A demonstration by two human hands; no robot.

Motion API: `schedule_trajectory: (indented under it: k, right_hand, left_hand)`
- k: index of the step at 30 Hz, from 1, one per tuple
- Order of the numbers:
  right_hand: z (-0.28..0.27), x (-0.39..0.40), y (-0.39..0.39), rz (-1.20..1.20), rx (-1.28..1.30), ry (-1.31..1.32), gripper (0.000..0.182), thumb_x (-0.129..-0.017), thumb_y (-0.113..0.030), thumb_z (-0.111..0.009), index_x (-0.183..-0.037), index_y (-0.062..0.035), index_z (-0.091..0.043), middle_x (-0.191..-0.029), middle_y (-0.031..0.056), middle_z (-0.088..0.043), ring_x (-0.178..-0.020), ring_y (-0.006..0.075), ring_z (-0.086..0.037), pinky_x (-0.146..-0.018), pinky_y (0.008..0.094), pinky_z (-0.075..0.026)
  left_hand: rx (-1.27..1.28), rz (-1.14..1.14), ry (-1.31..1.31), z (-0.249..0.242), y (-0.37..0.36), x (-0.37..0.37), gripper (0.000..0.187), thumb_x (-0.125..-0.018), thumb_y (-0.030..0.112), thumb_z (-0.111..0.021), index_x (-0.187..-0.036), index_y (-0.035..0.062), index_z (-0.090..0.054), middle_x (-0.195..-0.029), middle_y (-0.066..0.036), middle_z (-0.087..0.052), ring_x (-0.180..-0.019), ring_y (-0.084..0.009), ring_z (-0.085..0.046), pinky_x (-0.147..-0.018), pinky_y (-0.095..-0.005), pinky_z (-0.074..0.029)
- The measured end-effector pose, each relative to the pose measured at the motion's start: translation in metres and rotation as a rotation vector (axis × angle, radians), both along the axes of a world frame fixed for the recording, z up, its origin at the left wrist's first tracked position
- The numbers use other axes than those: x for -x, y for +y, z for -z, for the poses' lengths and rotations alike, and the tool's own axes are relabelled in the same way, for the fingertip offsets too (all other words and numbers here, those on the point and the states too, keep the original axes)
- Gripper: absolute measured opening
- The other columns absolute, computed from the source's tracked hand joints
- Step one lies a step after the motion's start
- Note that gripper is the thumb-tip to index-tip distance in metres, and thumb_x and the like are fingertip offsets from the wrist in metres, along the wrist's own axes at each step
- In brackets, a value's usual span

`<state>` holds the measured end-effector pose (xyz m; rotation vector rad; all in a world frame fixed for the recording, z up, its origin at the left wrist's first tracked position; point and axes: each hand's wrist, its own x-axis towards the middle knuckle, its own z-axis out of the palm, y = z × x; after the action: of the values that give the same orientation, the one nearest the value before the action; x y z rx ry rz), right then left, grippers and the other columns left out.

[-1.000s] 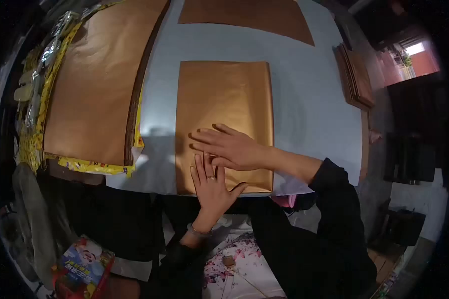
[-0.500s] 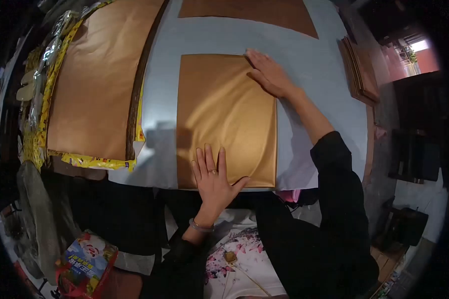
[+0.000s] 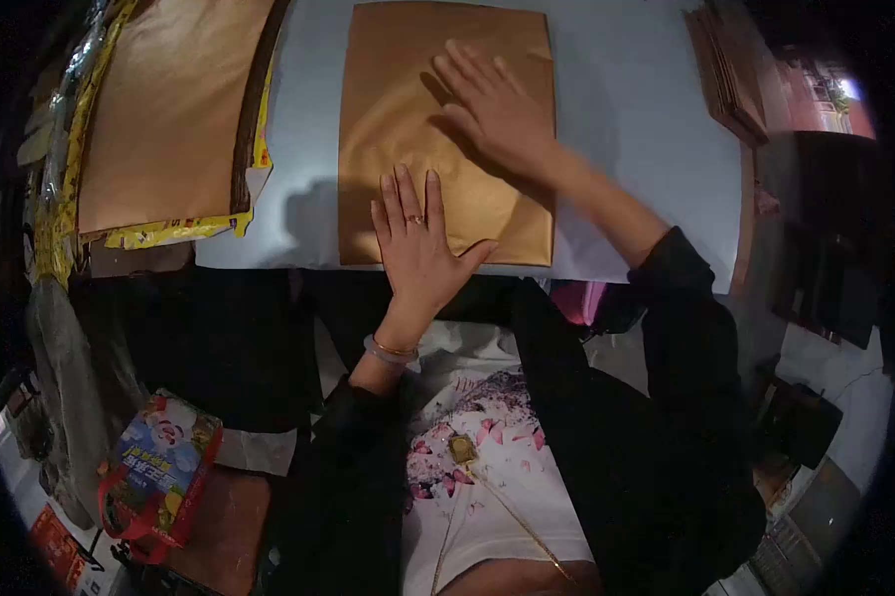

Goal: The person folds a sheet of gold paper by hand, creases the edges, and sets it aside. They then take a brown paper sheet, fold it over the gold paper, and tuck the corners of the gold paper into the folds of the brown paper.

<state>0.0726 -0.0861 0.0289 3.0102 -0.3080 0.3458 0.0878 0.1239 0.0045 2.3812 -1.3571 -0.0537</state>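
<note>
A golden-brown sheet [image 3: 388, 109] with soft creases lies on the pale table covering [image 3: 626, 129]. My left hand [image 3: 417, 238] rests flat on its lower part with the fingers spread, a ring on one finger and bangles at the wrist. Over the sheet's upper right part is my right hand [image 3: 497, 109], its fingers stretched out and slightly blurred; whether the palm touches the sheet is hard to tell. Neither hand holds anything.
On the left lies a thick stack of brown sheets [image 3: 169, 119] on yellow printed wrapping [image 3: 169, 231]. Folded brown pieces [image 3: 730, 79] lie at the table's right side. A colourful bag [image 3: 164, 457] stands at the lower left, below the table edge.
The view has tilted down, so the table appears higher. My right hand has moved from the sheet's upper right corner inward, to the left. My left hand stays on the lower part.
</note>
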Motion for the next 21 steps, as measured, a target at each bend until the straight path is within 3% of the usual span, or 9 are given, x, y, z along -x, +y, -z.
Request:
schedule_trajectory:
  k: [1,4,7,9,13,20,21]
  right_hand:
    - [0.012,0.008,0.024,-0.039,-0.305,-0.077,0.058,-0.097,-0.042,-0.039,-0.144,-0.0099,-0.031,-0.151,0.0096,-0.028,-0.139,0.0256,-0.026,-0.113,0.0434,-0.018]
    - [0.028,0.025,0.059,0.001,-0.430,-0.087,0.055,-0.097,-0.037,-0.040,-0.145,-0.0118,-0.030,-0.152,0.0097,-0.025,-0.140,0.0279,-0.022,-0.114,0.0445,-0.015]
    - [0.028,0.033,0.042,0.013,-0.337,-0.136,0.057,-0.097,-0.040,-0.041,-0.144,-0.0099,-0.031,-0.151,0.0105,-0.028,-0.139,0.0268,-0.025,-0.113,0.0436,-0.018]
    - [0.033,0.033,0.010,0.042,-0.232,-0.123,0.060,-0.096,-0.043,-0.041,-0.144,-0.0081,-0.031,-0.149,0.0114,-0.031,-0.138,0.0273,-0.027,-0.112,0.0436,-0.021]
    - [0.040,0.028,-0.063,0.149,-0.306,-0.275,0.058,-0.096,-0.041,-0.041,-0.143,-0.0079,-0.032,-0.149,0.0120,-0.031,-0.138,0.0282,-0.026,-0.111,0.0462,-0.021]
    - [0.058,0.013,-0.117,0.197,-0.158,-0.138,0.057,-0.097,-0.041,-0.039,-0.143,-0.0091,-0.032,-0.149,0.0108,-0.031,-0.139,0.0272,-0.026,-0.111,0.0467,-0.022]
    - [0.059,0.013,-0.117,0.195,-0.155,-0.136,0.057,-0.097,-0.042,-0.039,-0.143,-0.0092,-0.032,-0.149,0.0107,-0.030,-0.139,0.0270,-0.026,-0.111,0.0467,-0.022]
  left_hand:
    - [0.013,0.009,-0.019,-0.001,0.000,0.000,0.102,-0.073,0.071,-0.054,-0.144,0.0026,-0.028,-0.149,-0.028,-0.017,-0.138,-0.0443,-0.016,-0.109,-0.0549,-0.015]
    - [0.029,0.011,-0.046,0.001,-0.001,0.001,0.102,-0.073,0.073,-0.053,-0.143,0.0019,-0.030,-0.149,-0.027,-0.018,-0.139,-0.0439,-0.015,-0.110,-0.0542,-0.013]
    - [0.038,0.016,-0.098,-0.001,-0.001,0.002,0.102,-0.073,0.072,-0.054,-0.142,0.0006,-0.032,-0.148,-0.029,-0.019,-0.139,-0.0439,-0.014,-0.111,-0.0527,-0.014]
    - [0.085,0.012,-0.083,0.003,0.000,0.002,0.102,-0.072,0.071,-0.058,-0.144,0.0050,-0.029,-0.151,-0.024,-0.015,-0.140,-0.0419,-0.013,-0.110,-0.0525,-0.016]
    - [0.039,0.004,-0.072,0.002,0.000,0.000,0.102,-0.071,0.070,-0.061,-0.143,0.0044,-0.032,-0.149,-0.026,-0.019,-0.138,-0.0429,-0.016,-0.111,-0.0507,-0.014]
    - [0.046,0.006,-0.092,0.000,0.000,-0.002,0.104,-0.068,0.070,-0.063,-0.143,0.0043,-0.032,-0.148,-0.029,-0.020,-0.138,-0.0436,-0.016,-0.112,-0.0500,-0.014]
    - [0.067,0.003,-0.109,-0.002,-0.001,-0.001,0.098,-0.072,0.070,-0.059,-0.139,0.0021,-0.037,-0.146,-0.028,-0.025,-0.138,-0.0422,-0.018,-0.112,-0.0494,-0.014]
